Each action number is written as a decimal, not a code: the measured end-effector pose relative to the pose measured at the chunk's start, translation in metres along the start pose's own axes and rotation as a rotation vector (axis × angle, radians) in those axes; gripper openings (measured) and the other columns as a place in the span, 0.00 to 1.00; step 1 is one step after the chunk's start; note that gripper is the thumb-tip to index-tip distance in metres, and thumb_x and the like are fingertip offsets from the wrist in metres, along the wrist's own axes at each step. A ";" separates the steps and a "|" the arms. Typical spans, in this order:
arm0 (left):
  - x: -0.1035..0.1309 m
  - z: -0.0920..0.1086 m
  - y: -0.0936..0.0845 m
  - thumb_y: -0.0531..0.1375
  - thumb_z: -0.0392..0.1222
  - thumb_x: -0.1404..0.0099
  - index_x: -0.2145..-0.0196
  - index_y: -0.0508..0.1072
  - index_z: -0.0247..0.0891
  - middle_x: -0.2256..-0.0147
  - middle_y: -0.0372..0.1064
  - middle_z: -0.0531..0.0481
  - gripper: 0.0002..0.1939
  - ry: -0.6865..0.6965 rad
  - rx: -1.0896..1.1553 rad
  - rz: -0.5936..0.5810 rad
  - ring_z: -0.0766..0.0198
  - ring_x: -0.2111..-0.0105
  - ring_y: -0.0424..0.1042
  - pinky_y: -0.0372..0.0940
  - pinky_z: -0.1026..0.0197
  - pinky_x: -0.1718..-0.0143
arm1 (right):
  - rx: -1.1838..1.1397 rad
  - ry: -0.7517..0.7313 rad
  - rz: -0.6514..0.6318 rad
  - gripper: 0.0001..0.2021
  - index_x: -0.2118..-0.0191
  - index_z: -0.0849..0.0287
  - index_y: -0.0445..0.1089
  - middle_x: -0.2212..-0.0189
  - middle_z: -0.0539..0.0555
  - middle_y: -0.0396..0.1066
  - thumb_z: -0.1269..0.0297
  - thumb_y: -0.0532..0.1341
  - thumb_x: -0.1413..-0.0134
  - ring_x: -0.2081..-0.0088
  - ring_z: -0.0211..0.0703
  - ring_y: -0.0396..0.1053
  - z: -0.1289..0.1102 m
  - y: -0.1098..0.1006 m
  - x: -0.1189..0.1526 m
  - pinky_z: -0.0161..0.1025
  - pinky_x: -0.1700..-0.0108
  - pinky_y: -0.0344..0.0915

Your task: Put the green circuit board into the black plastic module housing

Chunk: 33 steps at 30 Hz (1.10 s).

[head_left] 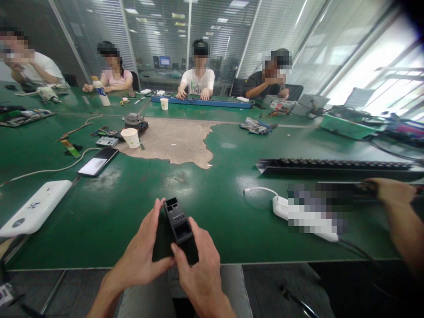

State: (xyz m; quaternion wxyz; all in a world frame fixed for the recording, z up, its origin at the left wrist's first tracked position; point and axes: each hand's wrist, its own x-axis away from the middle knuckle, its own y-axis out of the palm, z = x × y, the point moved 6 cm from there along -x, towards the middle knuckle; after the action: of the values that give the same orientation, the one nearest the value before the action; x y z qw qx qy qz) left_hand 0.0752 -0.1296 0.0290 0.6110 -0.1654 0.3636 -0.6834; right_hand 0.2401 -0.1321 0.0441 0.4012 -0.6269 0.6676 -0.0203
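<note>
A small black rectangular device (178,220), with recessed openings at both ends and a row of small marks between them, is tilted above the table's front edge. My right hand (202,265) grips its lower end, thumb at the near corner and fingers along the right side. On the other side, my left hand (139,251) has its fingers stretched out, the tips at the device's upper left edge. The left thumb is spread away from those fingers and lies close to the right thumb. The device's underside is hidden.
A white power bank (36,207) and a phone (98,162) lie left on the green table (225,212). A paper cup (131,138) stands beyond. To the right are a white power strip (281,208), a long black rail (331,167) and another person's hand (394,190). Several people sit opposite.
</note>
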 end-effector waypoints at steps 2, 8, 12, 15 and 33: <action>-0.001 -0.002 0.002 0.69 0.54 0.46 0.31 0.22 0.46 0.30 0.35 0.38 0.65 -0.015 -0.030 0.013 0.38 0.33 0.44 0.51 0.30 0.38 | -0.015 0.003 0.044 0.27 0.38 0.59 0.60 0.49 0.61 0.71 0.63 0.61 0.42 0.49 0.54 0.71 -0.002 -0.009 -0.005 0.52 0.50 0.72; -0.006 -0.004 0.008 0.71 0.57 0.51 0.30 0.24 0.44 0.31 0.39 0.34 0.69 -0.073 -0.111 0.037 0.36 0.34 0.47 0.52 0.33 0.38 | 0.026 0.079 0.109 0.26 0.39 0.59 0.61 0.47 0.61 0.70 0.61 0.61 0.42 0.47 0.53 0.69 0.023 -0.033 -0.016 0.51 0.47 0.68; -0.007 -0.005 0.010 0.71 0.54 0.50 0.30 0.24 0.42 0.34 0.50 0.34 0.68 -0.087 -0.127 0.057 0.39 0.36 0.54 0.56 0.35 0.40 | 0.089 0.159 0.043 0.25 0.40 0.59 0.63 0.48 0.61 0.71 0.60 0.61 0.41 0.47 0.54 0.69 0.050 -0.031 -0.012 0.53 0.46 0.68; -0.008 -0.006 0.012 0.71 0.55 0.50 0.30 0.26 0.41 0.37 0.54 0.34 0.68 -0.078 -0.138 0.075 0.39 0.39 0.58 0.58 0.35 0.42 | 0.101 0.173 -0.004 0.25 0.40 0.59 0.62 0.47 0.61 0.70 0.61 0.61 0.41 0.46 0.53 0.67 0.059 -0.027 -0.007 0.54 0.45 0.67; -0.016 -0.001 0.011 0.67 0.45 0.43 0.30 0.24 0.43 0.37 0.53 0.36 0.61 -0.130 -0.091 0.079 0.42 0.39 0.57 0.56 0.36 0.41 | 0.121 0.075 -0.007 0.26 0.36 0.61 0.58 0.46 0.63 0.69 0.63 0.59 0.39 0.47 0.54 0.68 0.064 -0.025 -0.005 0.54 0.46 0.67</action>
State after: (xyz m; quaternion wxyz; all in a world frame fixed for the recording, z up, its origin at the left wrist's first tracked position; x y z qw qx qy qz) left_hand 0.0858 -0.1138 0.0237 0.6516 -0.2227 0.3601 -0.6294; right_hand 0.2962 -0.1024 0.0167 0.4130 -0.6027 0.6774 -0.0856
